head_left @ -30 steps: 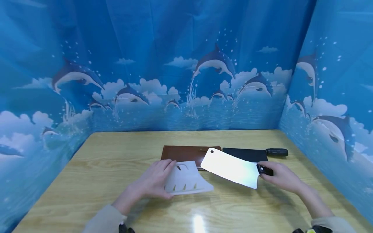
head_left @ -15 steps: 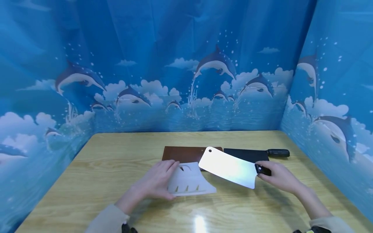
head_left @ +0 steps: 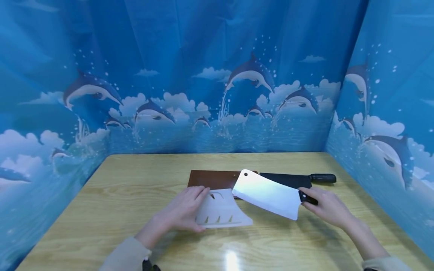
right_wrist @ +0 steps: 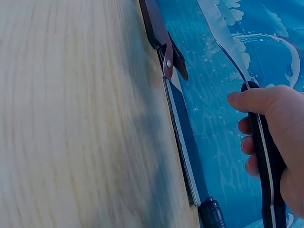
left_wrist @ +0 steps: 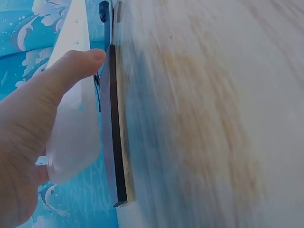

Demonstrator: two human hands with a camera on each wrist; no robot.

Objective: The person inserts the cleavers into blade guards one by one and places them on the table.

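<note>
In the head view, my left hand (head_left: 184,209) holds a white plastic blade guard (head_left: 222,210) with slots along its near edge, thumb on one side and fingers on the other. My right hand (head_left: 327,207) grips the black handle (head_left: 309,198) of a cleaver (head_left: 266,194). Its bright, broad blade points left, with a holed corner near the guard. The blade is outside the guard; whether they touch I cannot tell. Both are held above the table. The right wrist view shows fingers wrapped round the cleaver handle (right_wrist: 266,161); the left wrist view shows my thumb across the guard (left_wrist: 78,114).
Behind the hands, a brown sheath (head_left: 210,178) lies on the wooden table (head_left: 145,177). Right beside it lies a black-bladed cleaver (head_left: 288,179) with a black handle (head_left: 323,178). Blue dolphin-print curtains (head_left: 190,56) stand at the back and sides.
My left hand and the blade guard have shifted slightly right, narrowing the gap to the cleaver. The cleaver moved slightly left, then slightly back right; both grips stay the same.
</note>
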